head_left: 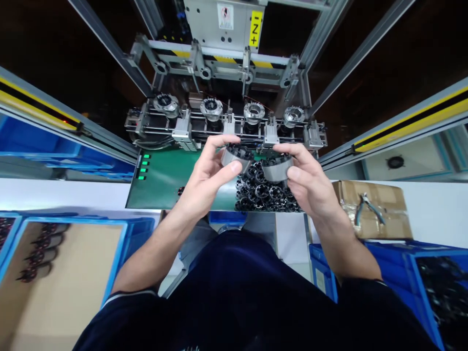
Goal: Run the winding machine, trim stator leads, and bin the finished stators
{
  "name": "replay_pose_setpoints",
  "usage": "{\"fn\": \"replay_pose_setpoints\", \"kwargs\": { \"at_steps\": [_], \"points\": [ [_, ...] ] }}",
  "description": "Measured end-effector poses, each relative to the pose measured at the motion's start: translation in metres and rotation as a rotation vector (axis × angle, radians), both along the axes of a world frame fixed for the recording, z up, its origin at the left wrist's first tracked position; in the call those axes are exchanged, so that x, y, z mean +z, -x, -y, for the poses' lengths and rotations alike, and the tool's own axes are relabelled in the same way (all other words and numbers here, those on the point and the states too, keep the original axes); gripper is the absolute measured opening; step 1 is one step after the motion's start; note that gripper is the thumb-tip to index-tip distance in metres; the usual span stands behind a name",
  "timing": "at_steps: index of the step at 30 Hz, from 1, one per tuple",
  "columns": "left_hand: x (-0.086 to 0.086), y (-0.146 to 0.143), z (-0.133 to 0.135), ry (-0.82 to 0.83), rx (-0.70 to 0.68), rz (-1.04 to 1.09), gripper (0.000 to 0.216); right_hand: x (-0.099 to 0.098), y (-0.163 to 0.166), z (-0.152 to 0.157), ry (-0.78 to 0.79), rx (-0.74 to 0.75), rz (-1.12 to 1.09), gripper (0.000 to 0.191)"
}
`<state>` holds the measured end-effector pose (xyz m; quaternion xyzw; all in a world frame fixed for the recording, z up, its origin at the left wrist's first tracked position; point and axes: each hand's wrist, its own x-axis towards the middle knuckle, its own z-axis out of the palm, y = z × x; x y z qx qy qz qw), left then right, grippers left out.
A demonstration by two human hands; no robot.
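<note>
My left hand [215, 170] grips a motor stator [234, 155], a grey metal ring with black plastic inside, between thumb and fingers. A second, similar stator [277, 169] is in my right hand [305, 173], pinched at its right side. Both rings are held up side by side, a small gap apart, above the green work surface [164, 170]. Under them lies a pile of black ring-shaped parts [268, 191]. Just beyond my hands stands a winding machine with several ring holders, one of them a silvery holder [254, 112] carrying a ring.
Metal posts with yellow light strips [409, 122] flank the machine. On the right, pliers [369, 209] lie on a cardboard box [387, 195], and a blue crate [417, 258] holds dark parts. A blue bin [120, 253] on the left contains several wound stators [46, 248] on cardboard.
</note>
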<state>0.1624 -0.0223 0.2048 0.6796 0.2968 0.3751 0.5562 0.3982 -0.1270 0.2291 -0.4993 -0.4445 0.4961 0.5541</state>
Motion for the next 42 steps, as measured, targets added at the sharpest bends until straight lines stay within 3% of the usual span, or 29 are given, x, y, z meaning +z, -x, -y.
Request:
{"fn": "replay_pose_setpoints", "kwargs": {
  "at_steps": [6,8,11,13,18,22,25,31,37,42],
  "points": [
    [0.027,0.028,0.015,0.101,-0.091,0.061,0.055,0.021,0.018,0.015,-0.051,0.037,-0.094,0.042],
    [0.027,0.031,0.019,0.125,-0.124,0.071,0.060,0.025,0.024,0.018,0.003,0.070,-0.156,0.048],
    [0.024,0.032,0.021,0.107,-0.121,0.062,0.067,0.027,0.029,0.020,0.048,0.090,-0.178,0.073],
    [0.022,0.030,0.021,0.116,-0.129,0.062,0.075,0.025,0.031,0.020,0.033,0.092,-0.179,0.070],
    [0.025,0.020,0.014,0.364,-0.240,0.145,0.071,0.019,0.026,0.019,0.040,0.064,-0.144,0.059],
    [0.028,0.010,0.003,0.591,-0.207,0.225,0.064,0.017,0.015,0.013,0.031,0.023,-0.090,0.058],
    [0.025,0.005,-0.008,0.650,-0.172,0.217,0.063,0.011,0.002,0.004,0.042,-0.023,-0.039,0.062],
    [0.010,-0.004,-0.042,0.606,-0.160,0.135,0.060,-0.009,-0.037,-0.031,-0.017,-0.125,0.026,0.053],
    [-0.016,-0.020,-0.082,0.528,-0.122,0.081,0.054,-0.032,-0.068,-0.069,-0.034,-0.199,0.016,0.056],
    [-0.031,-0.027,-0.111,0.355,-0.059,-0.016,0.066,-0.052,-0.088,-0.093,-0.059,-0.226,0.230,0.054]
  ]
}}
